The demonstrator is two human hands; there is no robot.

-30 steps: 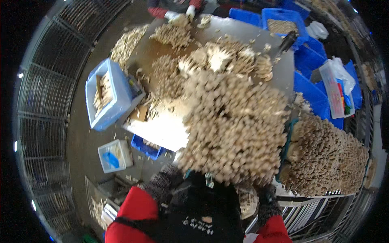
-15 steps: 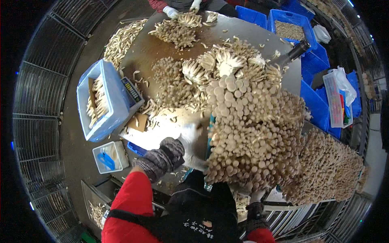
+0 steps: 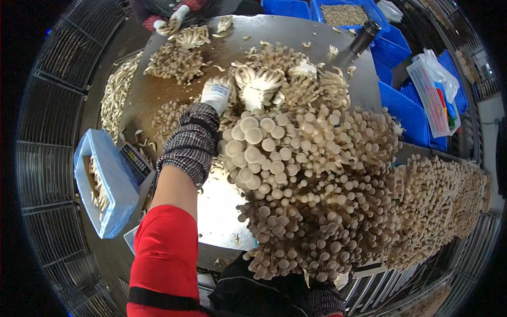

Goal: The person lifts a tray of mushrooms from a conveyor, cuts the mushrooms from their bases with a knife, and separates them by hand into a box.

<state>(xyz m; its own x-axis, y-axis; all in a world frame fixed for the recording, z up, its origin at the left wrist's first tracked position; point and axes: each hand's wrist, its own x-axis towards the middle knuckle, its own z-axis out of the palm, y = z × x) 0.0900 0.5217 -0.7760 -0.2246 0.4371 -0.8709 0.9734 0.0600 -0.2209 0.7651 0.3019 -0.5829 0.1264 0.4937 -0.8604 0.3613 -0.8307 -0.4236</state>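
Observation:
My left hand (image 3: 216, 95), in a white glove, reaches across the table onto a cluster of brown-capped mushrooms. Its fingertips are lost among the mushrooms, so I cannot tell whether it grips them. Beside it lies a mushroom cluster (image 3: 259, 87) with its white cut base turned up. A big heap of mushrooms (image 3: 322, 195) fills the middle, close to me. Below the heap's near edge, my right hand (image 3: 341, 280) shows only as a bit of white glove. Its fingers are hidden under the mushrooms.
A co-worker's gloved hands (image 3: 171, 22) handle mushrooms across the metal table (image 3: 364, 87). At left stands a lined blue bin (image 3: 113, 203) beside a digital scale (image 3: 135, 161). Blue crates (image 3: 404, 113) line the right. More mushrooms (image 3: 443, 201) extend right, and a dark cylinder (image 3: 364, 38) stands on the table.
My left hand has moved from the table's near side, left of the heap, forward to the far clusters. The whole view has shifted, and the heap looks larger. My right hand is now more hidden.

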